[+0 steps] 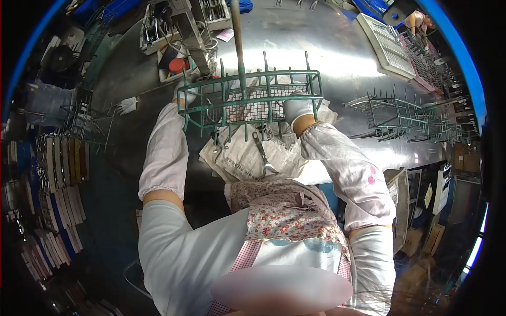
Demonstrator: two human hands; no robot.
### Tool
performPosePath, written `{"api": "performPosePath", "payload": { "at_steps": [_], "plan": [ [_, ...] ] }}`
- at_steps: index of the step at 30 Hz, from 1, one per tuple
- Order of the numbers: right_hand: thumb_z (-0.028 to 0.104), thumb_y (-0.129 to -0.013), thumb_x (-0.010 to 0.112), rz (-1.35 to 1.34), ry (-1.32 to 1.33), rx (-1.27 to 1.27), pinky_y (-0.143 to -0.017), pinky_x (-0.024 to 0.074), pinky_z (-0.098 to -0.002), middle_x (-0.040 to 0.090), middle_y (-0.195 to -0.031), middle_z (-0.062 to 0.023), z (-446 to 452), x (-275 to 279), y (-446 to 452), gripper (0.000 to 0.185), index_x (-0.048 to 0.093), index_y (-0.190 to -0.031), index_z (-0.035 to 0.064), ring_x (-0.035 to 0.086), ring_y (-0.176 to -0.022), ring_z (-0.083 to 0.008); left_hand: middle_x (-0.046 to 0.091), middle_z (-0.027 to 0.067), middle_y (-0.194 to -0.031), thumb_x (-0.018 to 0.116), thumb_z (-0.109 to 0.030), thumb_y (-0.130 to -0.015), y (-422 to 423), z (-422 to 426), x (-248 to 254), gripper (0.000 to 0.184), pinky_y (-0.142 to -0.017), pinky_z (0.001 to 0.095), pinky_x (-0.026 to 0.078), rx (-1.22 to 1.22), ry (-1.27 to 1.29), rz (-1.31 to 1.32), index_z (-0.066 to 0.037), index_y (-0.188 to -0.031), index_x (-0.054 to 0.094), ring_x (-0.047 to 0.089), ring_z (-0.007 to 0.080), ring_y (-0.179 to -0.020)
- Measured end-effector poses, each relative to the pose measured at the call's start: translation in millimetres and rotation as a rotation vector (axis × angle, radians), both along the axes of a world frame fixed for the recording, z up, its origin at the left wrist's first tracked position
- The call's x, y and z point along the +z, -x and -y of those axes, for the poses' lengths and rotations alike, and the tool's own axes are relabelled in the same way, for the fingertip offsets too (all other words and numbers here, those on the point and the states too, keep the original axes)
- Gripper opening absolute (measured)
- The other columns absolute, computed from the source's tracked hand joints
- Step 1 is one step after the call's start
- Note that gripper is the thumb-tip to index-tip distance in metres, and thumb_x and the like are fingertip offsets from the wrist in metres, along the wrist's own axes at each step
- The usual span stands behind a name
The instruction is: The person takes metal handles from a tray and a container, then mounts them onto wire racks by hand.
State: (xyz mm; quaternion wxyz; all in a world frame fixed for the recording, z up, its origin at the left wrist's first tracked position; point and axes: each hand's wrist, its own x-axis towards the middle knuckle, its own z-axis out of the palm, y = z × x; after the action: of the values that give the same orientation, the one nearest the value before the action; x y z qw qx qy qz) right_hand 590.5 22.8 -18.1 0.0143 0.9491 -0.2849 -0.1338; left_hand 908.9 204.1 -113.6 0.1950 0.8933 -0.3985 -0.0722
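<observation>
A green coated wire rack [250,98] with upright prongs and a mesh panel is held over the metal table in front of me. My left hand [185,90], in a white glove, is closed at the rack's left end, its fingers partly hidden. At the right end, my right hand [298,107], also white-gloved, is closed on the frame behind the green bars. Below the rack, a metal fork-like utensil [261,152] shows in front of printed wrapping paper [240,160]. A long rod [237,39] rises from behind the rack.
More green wire racks [392,116] stand at the right, and another rack [89,124] at the left. A loose white glove [127,105] lies on the table [132,68]. A white slotted tray [386,46] is at the back right, near another person [416,23]. A metal stand [192,31] is behind my left hand.
</observation>
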Motion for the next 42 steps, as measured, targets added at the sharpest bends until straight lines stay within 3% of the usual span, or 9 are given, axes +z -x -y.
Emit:
{"api": "performPosePath", "payload": {
  "at_steps": [2,13,19,25,27,30,34,36,42],
  "plan": [
    [0.010,-0.086,0.051,-0.101,-0.036,0.012,-0.078,0.0532,-0.0397,0.066,-0.104,-0.0182,-2,1,-1,0.023,0.070,-0.099,0.0051,0.066,-0.094,-0.0307,0.063,0.0202,-0.110,0.048,-0.021,-0.088,-38,-2,-71,0.033,-0.084,0.0396,0.049,-0.105,0.010,0.202,-0.009,-0.116,0.061,0.061,0.0334,-0.103],
    [0.013,-0.087,0.053,-0.227,-0.020,0.040,-0.078,0.0530,-0.0404,0.067,-0.106,-0.0149,-14,24,7,0.024,0.070,-0.101,0.0073,0.066,-0.098,-0.0281,0.064,0.0193,-0.107,0.050,-0.022,-0.088,11,-9,-39,0.032,-0.081,0.0400,0.049,0.032,-0.065,0.031,-0.008,-0.115,0.061,0.062,0.0324,-0.099],
    [0.014,-0.082,0.056,-0.110,0.087,0.068,-0.073,0.0526,-0.0395,0.069,-0.094,-0.0142,-14,19,13,0.018,0.072,-0.088,0.0076,0.067,-0.088,-0.0271,0.065,0.0188,-0.106,0.051,-0.022,-0.088,43,-22,-61,0.032,-0.079,0.0402,0.050,0.081,-0.168,-0.039,-0.007,-0.114,0.062,0.063,0.0319,-0.097],
    [0.012,-0.078,0.056,0.083,0.335,0.129,-0.065,0.0522,-0.0384,0.065,-0.085,-0.0118,-29,28,33,0.022,0.065,-0.096,0.0033,0.065,-0.074,-0.0251,0.066,0.0184,-0.105,0.052,-0.023,-0.088,89,-66,-113,0.032,-0.078,0.0403,0.050,-0.011,-0.439,-0.025,-0.007,-0.114,0.062,0.063,0.0313,-0.095],
    [0.010,-0.078,0.055,0.172,0.273,0.257,-0.062,0.0513,-0.0389,0.061,-0.079,-0.0100,-42,39,61,0.025,0.061,-0.101,0.0032,0.062,-0.068,-0.0252,0.066,0.0182,-0.105,0.052,-0.023,-0.088,109,-86,-129,0.032,-0.077,0.0404,0.050,0.089,-0.348,-0.205,-0.007,-0.113,0.062,0.064,0.0312,-0.095],
    [0.010,-0.081,0.052,0.501,-0.019,0.568,-0.062,0.0500,-0.0396,0.056,-0.078,-0.0098,-58,45,119,0.028,0.059,-0.108,0.0088,0.060,-0.071,-0.0273,0.066,0.0133,-0.103,0.054,-0.026,-0.090,162,-100,-124,0.032,-0.073,0.0380,0.051,0.694,0.361,-1.034,-0.004,-0.111,0.062,0.064,0.0258,-0.093],
    [0.012,-0.078,0.059,0.480,-0.382,0.479,-0.063,0.0486,-0.0408,0.062,-0.089,-0.0102,-61,12,206,0.031,0.060,-0.109,0.0104,0.060,-0.073,-0.0288,0.061,0.0094,-0.105,0.056,-0.029,-0.090,203,-143,-183,0.034,-0.078,0.0354,0.049,0.791,0.467,-1.324,-0.003,-0.111,0.059,0.061,0.0233,-0.092],
    [0.012,-0.077,0.063,0.501,-0.429,0.315,-0.063,0.0480,-0.0416,0.062,-0.087,-0.0108,-62,-2,253,0.030,0.061,-0.107,0.0098,0.060,-0.072,-0.0299,0.064,0.0054,-0.088,0.061,-0.027,-0.087,257,-130,-150,0.028,-0.068,0.0302,0.048,0.816,0.542,-1.266,-0.003,-0.101,0.063,0.061,0.0185,-0.084],
    [0.015,-0.076,0.064,0.774,-0.427,-0.152,-0.067,0.0502,-0.0405,0.063,-0.086,-0.0097,-52,-14,384,0.025,0.064,-0.101,0.0097,0.062,-0.078,-0.0300,0.066,0.0071,-0.094,0.059,-0.025,-0.090,365,-50,-82,0.028,-0.068,0.0281,0.049,0.284,0.206,-1.455,0.000,-0.102,0.064,0.063,0.0197,-0.083]
  ]
}}
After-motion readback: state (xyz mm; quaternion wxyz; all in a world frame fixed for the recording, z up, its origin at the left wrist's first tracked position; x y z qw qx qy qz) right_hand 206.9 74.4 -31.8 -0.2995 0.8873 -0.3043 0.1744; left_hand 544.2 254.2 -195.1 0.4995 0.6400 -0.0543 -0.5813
